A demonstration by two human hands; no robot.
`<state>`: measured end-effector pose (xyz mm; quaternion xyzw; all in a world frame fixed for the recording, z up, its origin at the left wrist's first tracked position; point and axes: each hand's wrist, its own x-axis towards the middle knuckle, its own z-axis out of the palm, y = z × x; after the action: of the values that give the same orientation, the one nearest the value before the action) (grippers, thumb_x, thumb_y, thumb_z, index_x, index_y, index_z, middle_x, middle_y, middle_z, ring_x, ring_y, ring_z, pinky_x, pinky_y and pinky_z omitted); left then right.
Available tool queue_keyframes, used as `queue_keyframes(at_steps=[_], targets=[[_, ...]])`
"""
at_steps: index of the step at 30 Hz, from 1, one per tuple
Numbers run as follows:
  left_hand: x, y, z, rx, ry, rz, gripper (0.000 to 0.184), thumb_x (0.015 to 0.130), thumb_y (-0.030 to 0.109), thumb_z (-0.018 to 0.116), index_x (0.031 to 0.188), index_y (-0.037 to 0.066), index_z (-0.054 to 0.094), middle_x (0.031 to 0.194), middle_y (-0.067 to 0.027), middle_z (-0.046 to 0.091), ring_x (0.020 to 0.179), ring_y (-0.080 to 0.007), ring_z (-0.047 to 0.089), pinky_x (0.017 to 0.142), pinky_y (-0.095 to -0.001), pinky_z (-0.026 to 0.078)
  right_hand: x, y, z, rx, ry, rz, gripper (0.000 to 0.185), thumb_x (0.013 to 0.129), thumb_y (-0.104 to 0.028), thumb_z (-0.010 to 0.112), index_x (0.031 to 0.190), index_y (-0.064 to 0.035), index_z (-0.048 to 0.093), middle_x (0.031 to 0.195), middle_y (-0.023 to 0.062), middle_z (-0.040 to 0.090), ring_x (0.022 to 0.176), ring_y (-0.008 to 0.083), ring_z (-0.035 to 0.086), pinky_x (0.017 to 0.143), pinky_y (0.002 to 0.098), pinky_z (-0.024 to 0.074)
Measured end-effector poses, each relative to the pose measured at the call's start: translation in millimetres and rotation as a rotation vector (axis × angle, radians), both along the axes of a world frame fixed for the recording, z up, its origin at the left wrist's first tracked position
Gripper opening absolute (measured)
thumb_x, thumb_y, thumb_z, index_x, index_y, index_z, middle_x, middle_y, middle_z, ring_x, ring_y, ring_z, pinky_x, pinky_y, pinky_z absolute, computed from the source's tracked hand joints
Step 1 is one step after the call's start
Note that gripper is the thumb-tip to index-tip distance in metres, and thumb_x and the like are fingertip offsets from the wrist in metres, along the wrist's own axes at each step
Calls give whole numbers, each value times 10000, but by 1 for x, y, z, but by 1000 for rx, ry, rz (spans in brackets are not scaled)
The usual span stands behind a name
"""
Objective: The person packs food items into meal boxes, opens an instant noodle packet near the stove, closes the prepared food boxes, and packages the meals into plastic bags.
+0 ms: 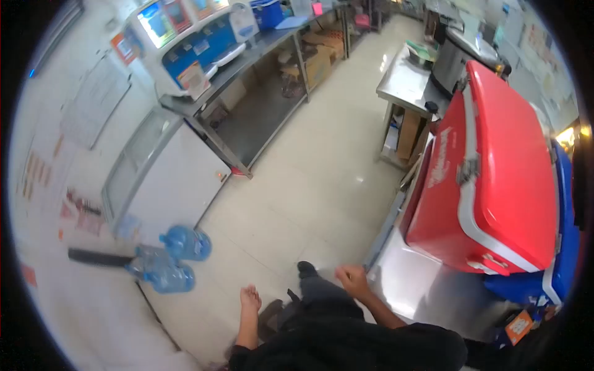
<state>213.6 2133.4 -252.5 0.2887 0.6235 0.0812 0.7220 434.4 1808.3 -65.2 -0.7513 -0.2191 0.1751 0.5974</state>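
Note:
My left hand point(250, 298) hangs in the air in front of my body, above the tiled floor, its fingers curled in loosely with nothing visible in them. To the right, my right hand point(352, 279) is bent into a loose fist beside the steel counter's edge, and I see no object in it. Neither hand touches anything. Closest to the right hand is the steel counter point(405, 278), bearing a big red cooler box point(507, 167) with a white rim and metal latches. Blue water jugs point(189, 243) stand on the floor left of my left hand.
A white chest freezer point(179, 179) stands along the left wall. Beyond it runs a steel table point(272, 46) with a drink dispenser point(198, 49). A blue cooler point(526, 287) sits behind the red one. The tiled floor point(309, 148) stretches between both sides.

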Motion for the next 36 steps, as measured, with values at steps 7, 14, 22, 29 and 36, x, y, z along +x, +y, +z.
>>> queue_keyframes(at_steps=[7, 14, 22, 29, 36], targets=[[23, 166, -20, 164, 449, -98, 301, 841, 359, 440, 941, 106, 566, 837, -17, 580, 716, -158, 526, 605, -291, 411, 175, 182, 22, 89, -73, -253, 228, 844, -120, 490, 671, 7, 567, 566, 97, 520, 483, 146, 455, 475, 255, 357], [286, 338, -69, 316, 443, -485, 260, 832, 205, 493, 960, -11, 561, 870, -129, 599, 769, -212, 587, 611, -300, 459, 367, 267, 0, -159, -175, -390, 227, 846, -173, 515, 697, -16, 583, 572, 113, 531, 497, 211, 515, 500, 298, 401], [851, 402, -88, 710, -180, -1054, 220, 837, 135, 476, 826, -13, 638, 756, -94, 648, 680, -167, 625, 566, -255, 462, 614, 291, 8, -263, -121, -913, 57, 808, -67, 566, 806, -22, 601, 718, 111, 592, 597, 208, 574, 531, 295, 429], [1229, 327, -29, 852, -334, -1440, 268, 854, 78, 390, 837, -8, 644, 699, -79, 635, 735, -146, 616, 633, -271, 479, 887, 231, 10, -474, -239, -890, 85, 770, -78, 611, 711, -19, 595, 606, 117, 571, 512, 212, 557, 460, 316, 409], [1410, 333, -74, 943, -149, -2014, 290, 900, 205, 409, 966, 9, 611, 765, -140, 629, 667, -233, 607, 582, -367, 491, 1314, 222, 39, -551, -419, -727, 220, 787, -197, 610, 657, -32, 544, 615, 182, 535, 569, 345, 531, 512, 373, 404]])
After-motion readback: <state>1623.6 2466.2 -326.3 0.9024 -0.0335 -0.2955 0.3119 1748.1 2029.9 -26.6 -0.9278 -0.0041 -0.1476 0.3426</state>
